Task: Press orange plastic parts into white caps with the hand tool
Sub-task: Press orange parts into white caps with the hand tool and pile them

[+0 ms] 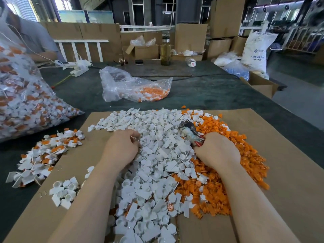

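Observation:
A big heap of white caps [154, 155] covers the middle of a cardboard sheet [280, 163]. Beside it on the right lies a heap of orange plastic parts [245, 155]. My left hand [121, 148] rests on the left side of the white heap with its fingers curled down among the caps; what they hold is hidden. My right hand [217, 149] grips the red handle of the hand tool [190, 133], whose metal head points up and left over the caps.
A pile of joined white-and-orange pieces [47, 151] lies at the left. A full clear bag [22, 95] stands far left, and an open bag [133, 86] lies beyond the sheet. A person sits at the back left. Cardboard boxes stand behind the table.

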`<state>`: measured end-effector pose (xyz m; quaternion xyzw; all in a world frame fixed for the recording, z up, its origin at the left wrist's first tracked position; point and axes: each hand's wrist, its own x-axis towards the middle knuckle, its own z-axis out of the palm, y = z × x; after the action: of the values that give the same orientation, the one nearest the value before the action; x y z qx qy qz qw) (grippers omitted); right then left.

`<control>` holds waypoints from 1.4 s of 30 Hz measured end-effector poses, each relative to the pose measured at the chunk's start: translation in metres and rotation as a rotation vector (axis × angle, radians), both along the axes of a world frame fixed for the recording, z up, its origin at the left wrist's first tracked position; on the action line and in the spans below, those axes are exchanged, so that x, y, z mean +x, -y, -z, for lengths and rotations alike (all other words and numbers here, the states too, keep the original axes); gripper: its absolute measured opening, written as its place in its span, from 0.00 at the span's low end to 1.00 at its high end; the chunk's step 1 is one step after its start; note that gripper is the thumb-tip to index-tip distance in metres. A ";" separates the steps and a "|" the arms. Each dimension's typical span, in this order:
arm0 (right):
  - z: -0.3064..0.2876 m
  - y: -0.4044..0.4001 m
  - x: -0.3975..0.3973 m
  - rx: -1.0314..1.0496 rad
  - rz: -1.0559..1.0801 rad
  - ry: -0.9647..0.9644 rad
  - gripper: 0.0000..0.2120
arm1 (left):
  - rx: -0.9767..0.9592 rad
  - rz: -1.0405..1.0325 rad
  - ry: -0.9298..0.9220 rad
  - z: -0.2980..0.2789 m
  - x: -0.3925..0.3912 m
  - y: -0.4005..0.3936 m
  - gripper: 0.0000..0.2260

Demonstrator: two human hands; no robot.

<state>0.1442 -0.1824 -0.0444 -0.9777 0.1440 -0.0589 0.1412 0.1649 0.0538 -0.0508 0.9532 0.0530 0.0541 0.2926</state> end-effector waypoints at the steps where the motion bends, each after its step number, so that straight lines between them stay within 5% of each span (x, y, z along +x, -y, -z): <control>1: 0.000 0.000 -0.001 -0.014 0.007 0.024 0.13 | 0.053 -0.005 0.014 0.000 0.001 0.000 0.11; 7: -0.002 0.003 0.005 0.173 -0.010 0.121 0.08 | 0.172 -0.014 0.022 0.003 0.005 0.000 0.10; 13: -0.004 0.001 0.006 0.368 -0.077 0.262 0.08 | 0.049 -0.016 0.031 -0.001 0.000 -0.003 0.08; 25: -0.011 -0.008 0.000 0.756 -0.248 0.427 0.01 | -1.075 0.042 -0.024 -0.035 -0.014 0.018 0.07; 42: -0.017 -0.026 -0.007 0.746 -0.369 0.656 0.12 | -0.855 -0.028 0.211 -0.036 -0.026 0.064 0.06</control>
<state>0.1371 -0.1561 -0.0277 -0.8002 -0.0711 -0.2808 0.5251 0.1389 -0.0105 -0.0145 0.7348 0.0533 0.1282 0.6639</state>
